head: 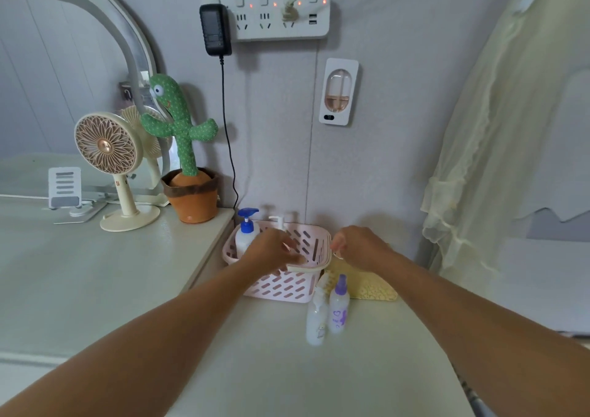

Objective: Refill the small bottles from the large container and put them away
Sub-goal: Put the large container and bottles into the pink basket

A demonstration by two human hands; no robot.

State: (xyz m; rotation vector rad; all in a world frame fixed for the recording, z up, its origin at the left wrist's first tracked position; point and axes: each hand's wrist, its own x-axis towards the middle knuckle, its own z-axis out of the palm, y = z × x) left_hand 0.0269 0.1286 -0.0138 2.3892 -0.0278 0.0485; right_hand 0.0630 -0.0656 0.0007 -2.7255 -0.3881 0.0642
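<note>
The pink slotted basket (281, 290) stood on the tabletop (261, 368) against the wall. Inside it, in its far left corner, stood the large pump bottle (245, 236) with a blue head. A second, white pump head (279, 222) showed just beyond the left hand. The two small bottles stood upright and touching just outside the basket's near right corner: a clear one (316, 319) and a purple-capped one (339, 309).

The left hand (271, 252) hovered over the basket's inside, fingers loose and apart, nothing seen in them. The right hand (359, 247) sat at the basket's right rim with fingers curled. Whether it pinched the rim I could not tell.

The large bottle looked smooth and probably heavy if full, so it would be best gripped round its body, not the pump. The small bottles seemed light and easy to tip.
</note>
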